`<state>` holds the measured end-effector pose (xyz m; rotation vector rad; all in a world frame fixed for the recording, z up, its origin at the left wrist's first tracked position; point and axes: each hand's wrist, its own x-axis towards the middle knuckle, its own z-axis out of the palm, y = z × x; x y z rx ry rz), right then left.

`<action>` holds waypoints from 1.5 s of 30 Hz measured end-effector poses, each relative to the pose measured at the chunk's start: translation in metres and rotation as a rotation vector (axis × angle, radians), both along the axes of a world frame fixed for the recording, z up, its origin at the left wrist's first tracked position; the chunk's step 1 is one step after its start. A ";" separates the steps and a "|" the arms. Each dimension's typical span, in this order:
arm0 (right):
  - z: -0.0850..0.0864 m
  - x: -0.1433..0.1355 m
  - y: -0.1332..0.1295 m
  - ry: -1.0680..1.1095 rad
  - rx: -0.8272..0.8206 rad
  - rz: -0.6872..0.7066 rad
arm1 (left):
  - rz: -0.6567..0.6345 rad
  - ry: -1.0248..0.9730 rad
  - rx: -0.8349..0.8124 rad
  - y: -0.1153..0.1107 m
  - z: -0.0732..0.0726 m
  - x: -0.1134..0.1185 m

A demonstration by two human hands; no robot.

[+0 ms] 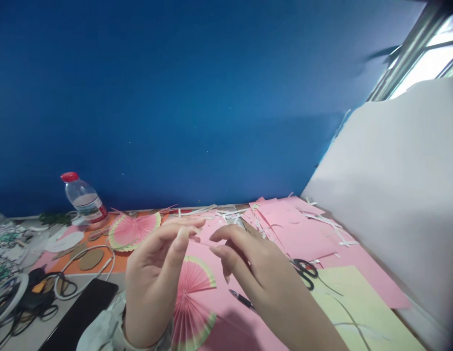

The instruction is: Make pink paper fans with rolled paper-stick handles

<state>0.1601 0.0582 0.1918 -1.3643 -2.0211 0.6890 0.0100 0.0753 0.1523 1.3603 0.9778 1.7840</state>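
My left hand is raised over the table, thumb and forefinger brought together. Facing it, my right hand has its thumb and forefinger close together too. A thin pink strip appears to run between the fingertips of both hands; its ends are hidden. Below them a pleated paper fan, pink with a yellow-green rim, lies spread on pink paper, partly covered by my left hand. Under my right hand lies a dark pen. Black-handled scissors rest just beyond my right wrist.
A second pleated fan lies at the back left, near a red-capped bottle. A phone, a white cable and cardboard discs are on the left. Pink sheets, paper scraps and yellow paper cover the right.
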 end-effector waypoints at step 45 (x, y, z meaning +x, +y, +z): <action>-0.009 0.003 -0.008 -0.138 0.040 0.021 | -0.148 -0.217 -0.001 0.012 0.010 -0.015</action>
